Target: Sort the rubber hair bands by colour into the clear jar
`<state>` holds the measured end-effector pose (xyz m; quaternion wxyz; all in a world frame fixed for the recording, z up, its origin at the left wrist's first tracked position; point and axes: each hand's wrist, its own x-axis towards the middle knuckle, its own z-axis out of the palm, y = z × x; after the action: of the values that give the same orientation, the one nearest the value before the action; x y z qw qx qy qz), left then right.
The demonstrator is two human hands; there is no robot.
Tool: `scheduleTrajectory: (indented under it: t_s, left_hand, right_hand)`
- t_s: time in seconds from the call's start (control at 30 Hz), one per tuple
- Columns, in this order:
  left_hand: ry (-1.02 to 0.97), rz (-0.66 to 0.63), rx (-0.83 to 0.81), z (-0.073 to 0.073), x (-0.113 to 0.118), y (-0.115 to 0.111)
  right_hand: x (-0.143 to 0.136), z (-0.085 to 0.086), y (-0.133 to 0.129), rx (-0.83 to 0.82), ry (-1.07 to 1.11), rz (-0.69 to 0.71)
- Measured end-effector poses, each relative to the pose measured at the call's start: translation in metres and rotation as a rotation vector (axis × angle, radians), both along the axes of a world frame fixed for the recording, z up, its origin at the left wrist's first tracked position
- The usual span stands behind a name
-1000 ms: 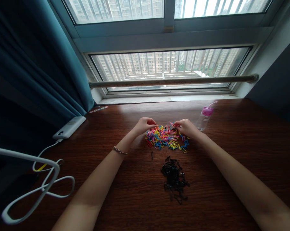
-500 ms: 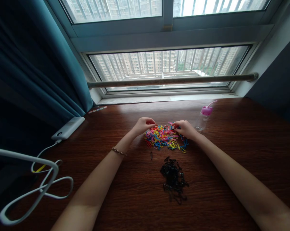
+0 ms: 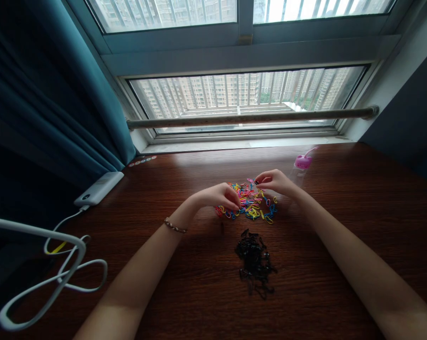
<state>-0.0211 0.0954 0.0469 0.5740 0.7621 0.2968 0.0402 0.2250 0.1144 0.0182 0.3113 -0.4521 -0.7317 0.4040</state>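
Fingers on the left hand [image 3: 218,194] were bunched narrow over the coloured bands [image 3: 250,208], hiding whatever they held, so I couldn't tell; the right hand [image 3: 275,182] pinched a small dark bit [image 3: 256,182], too tiny to name. Nearest sat a black heap [image 3: 255,259], apart, probably so colours wouldn't mix, its pieces hard to separate. Past it, between the piles, was one faint dark piece [image 3: 222,228]. Furthest, a pink-lidded bottle [image 3: 303,162] stood aside, likely for elbow room, base hidden by the right arm [image 3: 333,231].

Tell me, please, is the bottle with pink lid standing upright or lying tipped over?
Upright: the bottle stands on the table, pink lid on top, with the straw pointing up.
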Motion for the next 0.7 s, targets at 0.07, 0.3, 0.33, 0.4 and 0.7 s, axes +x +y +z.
scheduleTrajectory:
  t_s: [0.07, 0.3, 0.33, 0.4, 0.7]
  left_hand:
    - [0.059, -0.175, -0.182, 0.001, 0.009, -0.014]
    - [0.097, -0.342, -0.163, 0.004, 0.017, -0.021]
    - [0.043, -0.218, -0.034, 0.002, 0.015, -0.015]
    - [-0.116, 0.119, 0.281, -0.008, 0.010, -0.001]
    - [-0.035, 0.258, 0.888, -0.046, -0.010, 0.028]
  right_hand:
    - [0.001, 0.006, -0.002, -0.086, 0.027, 0.055]
    - [-0.002, 0.016, -0.013, -0.312, 0.024, 0.275]
    - [-0.004, 0.016, -0.016, -0.364, 0.016, 0.336]
    - [-0.012, 0.016, -0.022, -0.488, 0.000, 0.493]
    - [-0.027, 0.016, -0.027, -0.354, 0.017, 0.659]
